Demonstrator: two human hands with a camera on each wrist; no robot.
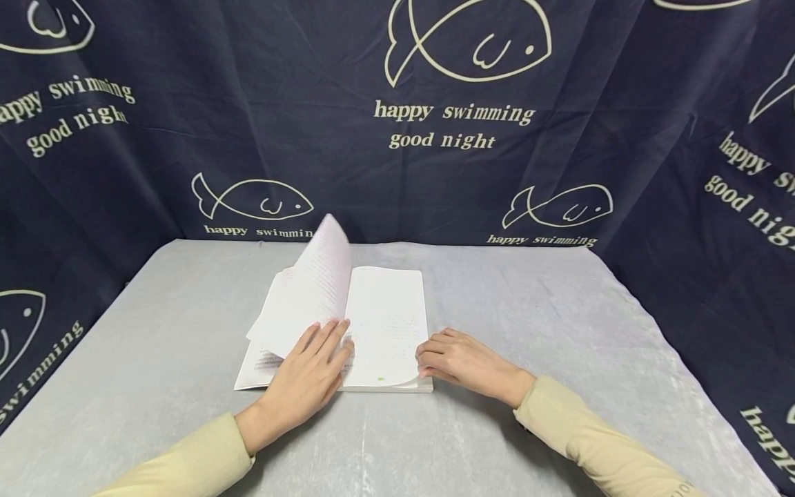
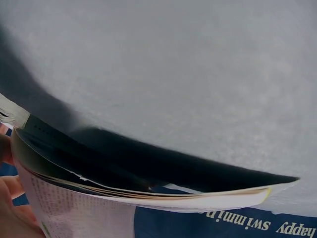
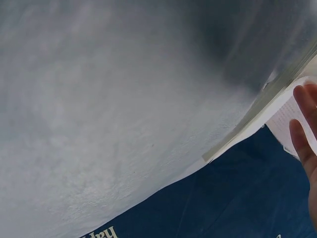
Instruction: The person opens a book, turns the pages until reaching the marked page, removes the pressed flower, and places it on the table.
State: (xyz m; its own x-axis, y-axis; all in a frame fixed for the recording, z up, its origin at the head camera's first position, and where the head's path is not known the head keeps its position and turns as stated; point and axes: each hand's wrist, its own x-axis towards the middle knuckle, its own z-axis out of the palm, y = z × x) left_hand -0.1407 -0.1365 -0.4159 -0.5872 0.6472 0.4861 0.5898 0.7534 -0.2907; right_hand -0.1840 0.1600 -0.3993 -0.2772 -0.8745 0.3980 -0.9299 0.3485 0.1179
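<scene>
An open book point(image 1: 385, 331) lies on the grey cloth, its right side nearly white with faint print. On the left side, a loose-looking page point(image 1: 326, 266) stands up and curls at its top. My left hand point(image 1: 307, 373) rests across the lower left pages with fingers extended toward the gutter; in the left wrist view its fingers point(image 2: 17, 213) are beside the printed paper. At the book's lower right edge is my right hand point(image 1: 462, 362), fingertips against the page edge, where the corner bows up. The right wrist view has two of its fingers point(image 3: 299, 136) apart.
Grey cloth point(image 1: 528, 297) covers the table around the book. Behind and at both sides hangs a dark blue curtain point(image 1: 348, 138) with white fish drawings and lettering. Light yellow-green sleeves cover both forearms.
</scene>
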